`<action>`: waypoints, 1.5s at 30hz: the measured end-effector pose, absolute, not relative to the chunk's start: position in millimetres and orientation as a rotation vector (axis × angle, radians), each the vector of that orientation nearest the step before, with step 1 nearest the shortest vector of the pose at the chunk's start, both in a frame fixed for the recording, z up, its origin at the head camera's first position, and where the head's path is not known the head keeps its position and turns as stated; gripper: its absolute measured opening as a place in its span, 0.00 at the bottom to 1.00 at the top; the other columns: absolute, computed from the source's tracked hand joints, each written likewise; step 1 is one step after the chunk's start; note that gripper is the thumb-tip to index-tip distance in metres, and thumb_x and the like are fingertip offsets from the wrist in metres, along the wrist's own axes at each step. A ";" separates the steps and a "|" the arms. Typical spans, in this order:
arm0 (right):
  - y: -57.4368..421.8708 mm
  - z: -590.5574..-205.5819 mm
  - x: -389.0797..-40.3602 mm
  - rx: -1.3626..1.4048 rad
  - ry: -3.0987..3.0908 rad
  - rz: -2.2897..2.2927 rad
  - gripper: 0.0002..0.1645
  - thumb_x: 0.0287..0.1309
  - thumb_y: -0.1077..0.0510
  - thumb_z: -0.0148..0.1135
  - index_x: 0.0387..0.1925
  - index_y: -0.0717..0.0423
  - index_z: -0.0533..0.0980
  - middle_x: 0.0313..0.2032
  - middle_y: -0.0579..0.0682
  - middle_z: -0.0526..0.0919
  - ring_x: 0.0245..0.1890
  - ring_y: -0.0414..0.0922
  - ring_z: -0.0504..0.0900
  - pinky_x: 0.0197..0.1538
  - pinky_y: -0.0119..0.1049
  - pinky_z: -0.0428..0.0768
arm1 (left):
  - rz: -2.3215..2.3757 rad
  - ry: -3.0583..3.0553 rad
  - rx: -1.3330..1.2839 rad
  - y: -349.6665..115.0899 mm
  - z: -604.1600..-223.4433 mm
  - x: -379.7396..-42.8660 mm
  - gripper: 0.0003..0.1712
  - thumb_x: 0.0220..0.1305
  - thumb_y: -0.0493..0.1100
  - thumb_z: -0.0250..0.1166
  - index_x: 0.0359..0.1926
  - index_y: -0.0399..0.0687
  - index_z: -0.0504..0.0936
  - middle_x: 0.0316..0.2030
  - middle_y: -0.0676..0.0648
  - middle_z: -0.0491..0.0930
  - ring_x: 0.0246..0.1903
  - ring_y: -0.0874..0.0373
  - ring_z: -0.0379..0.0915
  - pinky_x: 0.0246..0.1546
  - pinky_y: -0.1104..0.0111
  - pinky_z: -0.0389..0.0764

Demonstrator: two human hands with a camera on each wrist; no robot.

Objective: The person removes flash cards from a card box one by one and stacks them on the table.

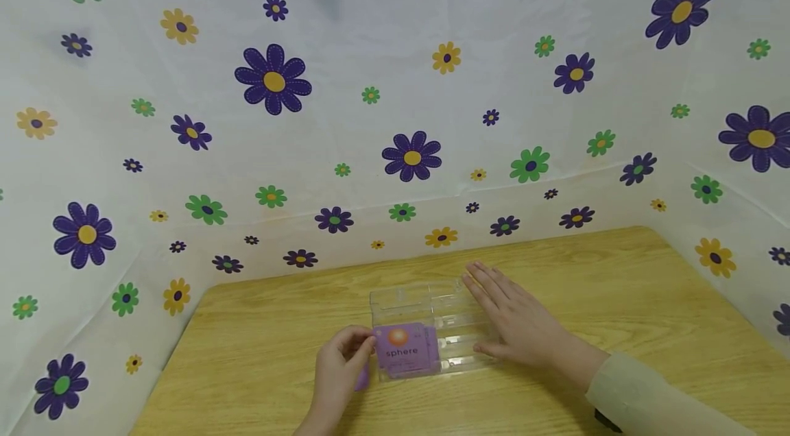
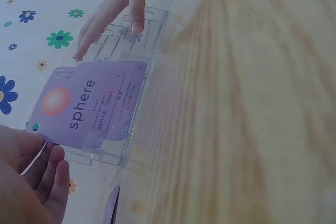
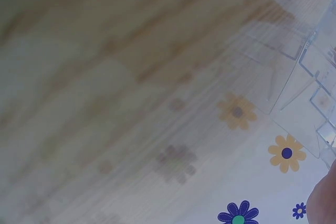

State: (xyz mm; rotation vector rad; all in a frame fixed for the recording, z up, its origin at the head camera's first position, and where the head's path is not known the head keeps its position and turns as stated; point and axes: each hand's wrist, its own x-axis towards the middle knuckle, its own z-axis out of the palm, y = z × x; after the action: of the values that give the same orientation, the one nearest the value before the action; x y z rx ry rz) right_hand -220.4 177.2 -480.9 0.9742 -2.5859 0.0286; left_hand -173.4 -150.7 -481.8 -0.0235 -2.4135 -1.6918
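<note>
sphere card: purple "sphere" card [image 1: 404,352], lower middle of the head frame, over the left part of the clear holder [image 1: 401,302]; seated in a slot or just lying on top, can't tell.
left grip: left hand [image 1: 342,364] pinches the card's left edge, thumb against fingers.
right grip: right hand [image 1: 518,323] wide, fingers straight, against the holder's right end; holding nothing visible.
card behind: second purple card [image 2: 135,80] shows past the sphere card's edge, centre-left of the left wrist frame.
off holder: purple item [image 1: 361,379] on the desk [image 1: 265,326] beside the left hand, mostly hidden.
progress: reads as mid-handling; cards at the holder, top one not released. Left: letting go, maybe that loose item.
</note>
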 end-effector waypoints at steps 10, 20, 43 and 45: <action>176.5 -478.5 -219.8 0.972 -2.602 0.043 0.69 0.59 0.24 0.67 0.83 0.62 0.51 0.84 0.62 0.53 0.84 0.58 0.54 0.82 0.34 0.23 | -1.706 -2.413 -0.016 -150.0 -480.0 -172.8 0.03 0.69 0.30 0.70 0.42 0.34 0.87 0.37 0.39 0.89 0.34 0.60 0.85 0.38 0.77 0.84; 177.3 -479.5 -219.9 0.968 -2.551 0.032 0.69 0.58 0.24 0.67 0.82 0.63 0.53 0.83 0.62 0.55 0.82 0.59 0.58 0.83 0.35 0.28 | -1.717 -2.408 -0.028 -149.6 -478.0 -172.9 0.02 0.70 0.30 0.69 0.41 0.33 0.86 0.37 0.38 0.89 0.34 0.62 0.85 0.38 0.77 0.84; 177.3 -481.4 -220.7 0.970 -2.550 0.029 0.69 0.59 0.23 0.65 0.83 0.62 0.52 0.83 0.62 0.54 0.82 0.59 0.57 0.83 0.33 0.23 | -1.733 -2.320 -0.012 -149.5 -477.3 -172.7 0.05 0.71 0.30 0.68 0.45 0.32 0.85 0.38 0.38 0.88 0.33 0.69 0.82 0.37 0.78 0.83; 177.2 -481.3 -220.7 0.969 -2.547 0.025 0.69 0.59 0.23 0.65 0.83 0.61 0.52 0.84 0.61 0.53 0.82 0.59 0.57 0.83 0.32 0.22 | -1.731 -2.319 -0.007 -149.9 -477.6 -172.7 0.05 0.71 0.30 0.67 0.45 0.32 0.85 0.39 0.38 0.88 0.34 0.70 0.82 0.37 0.78 0.84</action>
State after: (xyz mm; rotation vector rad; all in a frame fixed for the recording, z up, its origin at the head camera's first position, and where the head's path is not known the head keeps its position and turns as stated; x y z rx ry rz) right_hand -220.7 177.2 -481.3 0.9693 -2.5470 0.0246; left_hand -172.7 -149.9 -477.6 -0.0073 -2.3190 -1.7315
